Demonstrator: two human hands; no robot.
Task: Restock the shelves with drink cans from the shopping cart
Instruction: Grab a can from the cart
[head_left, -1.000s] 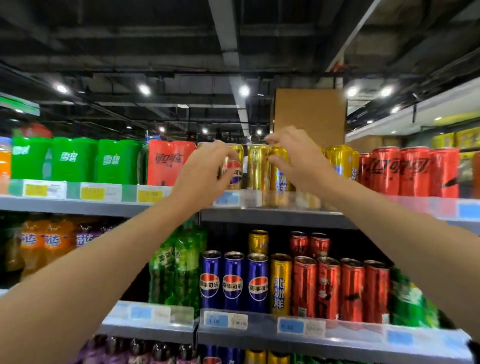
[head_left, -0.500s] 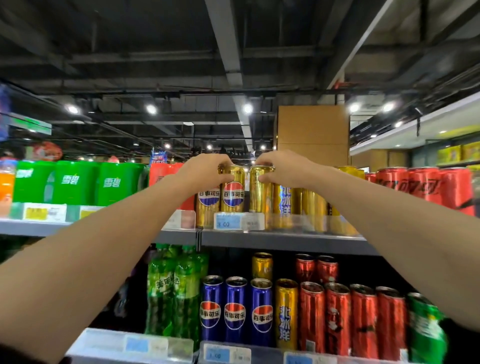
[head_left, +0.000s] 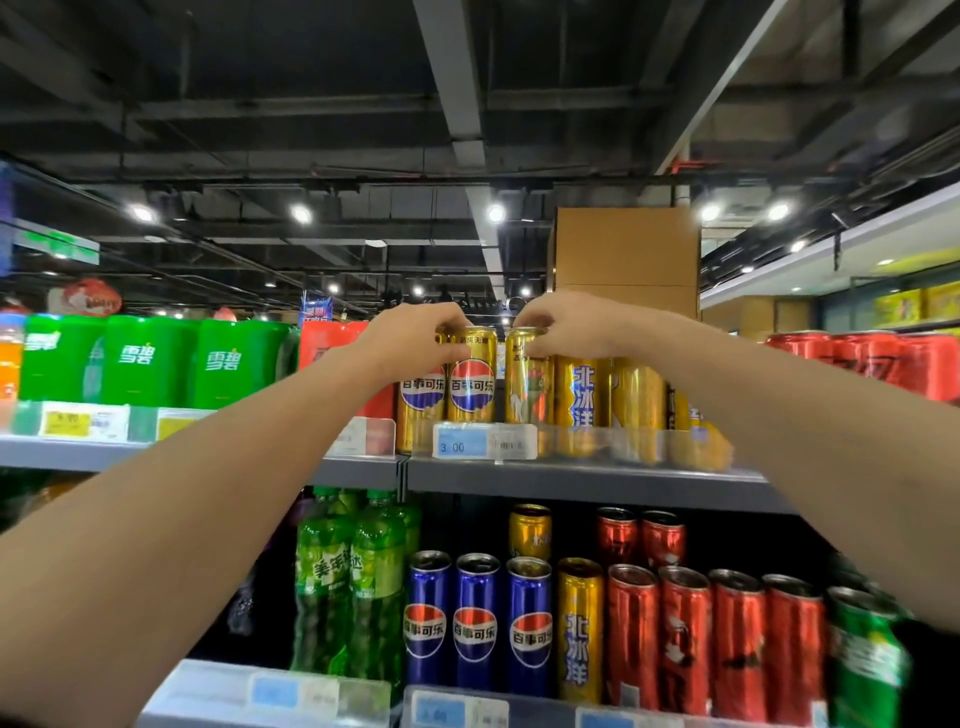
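Note:
Both arms reach up to the top shelf (head_left: 571, 480). My left hand (head_left: 415, 343) grips the top rim of a gold Pepsi can (head_left: 471, 382) that stands on the shelf beside another gold Pepsi can (head_left: 422, 405). My right hand (head_left: 563, 325) pinches the top of a gold can with a green picture (head_left: 527, 384), also standing on the shelf. Several more gold cans (head_left: 636, 400) stand to the right under my right forearm. The shopping cart is out of view.
Green Sprite packs (head_left: 145, 358) and a red pack (head_left: 332, 343) fill the top shelf's left, red cans (head_left: 883, 358) its right. Below stand green bottles (head_left: 348, 582), blue Pepsi cans (head_left: 475, 623), a gold can (head_left: 579, 629) and red cans (head_left: 711, 639). A cardboard box (head_left: 626, 260) sits behind.
The view has tilted up a little, so the shelves sit lower in frame. Both hands stay on the gold cans' tops, which now stand upright on the shelf behind the price rail.

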